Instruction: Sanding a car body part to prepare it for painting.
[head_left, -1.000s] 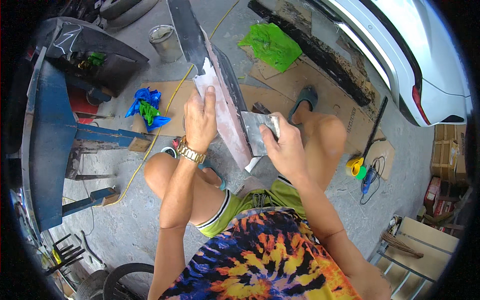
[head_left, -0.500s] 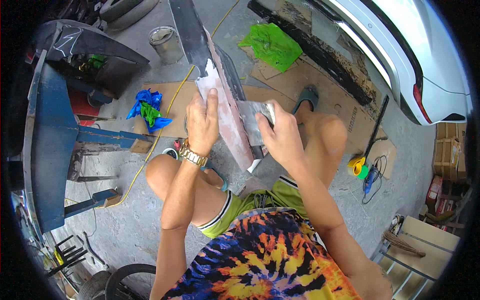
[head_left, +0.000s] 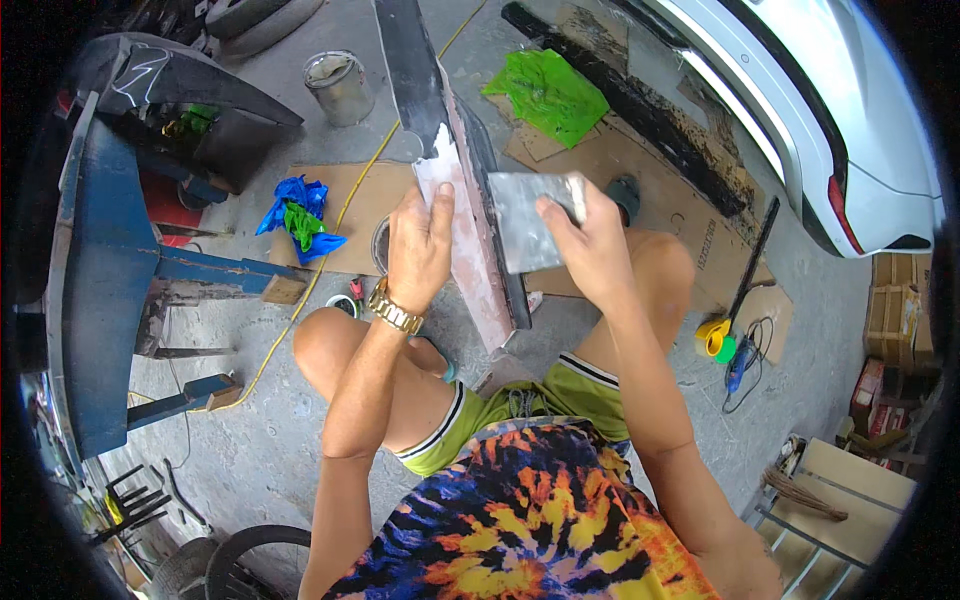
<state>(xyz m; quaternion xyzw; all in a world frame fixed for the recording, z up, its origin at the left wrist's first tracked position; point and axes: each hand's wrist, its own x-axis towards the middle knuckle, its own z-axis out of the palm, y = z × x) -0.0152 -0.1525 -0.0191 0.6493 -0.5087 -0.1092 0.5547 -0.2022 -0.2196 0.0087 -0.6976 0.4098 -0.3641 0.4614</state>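
Note:
My left hand [head_left: 420, 240] is closed round the near part of a long black car trim panel [head_left: 415, 85], with the thumb lying on its face. Whitish and pinkish filler [head_left: 470, 250] covers the panel's lower half, which narrows to a point above my lap. In my right hand [head_left: 590, 240] is a flat grey, smeared putty spreader [head_left: 528, 215], pinched by its right edge. Its left edge is close beside the panel's dark right side; whether they touch, I cannot tell.
Cardboard [head_left: 680, 225] lies on the concrete floor, with green plastic [head_left: 550, 95] and blue plastic [head_left: 300, 210] near it. A metal can [head_left: 338, 90] stands at far left. A yellow cord [head_left: 350, 190] crosses the floor. At right are a silver car [head_left: 850, 130] and a corded blue tool [head_left: 738, 365].
The panel and my left hand have shifted slightly right. My right hand has moved right with the spreader, whose broad grey face shows more fully.

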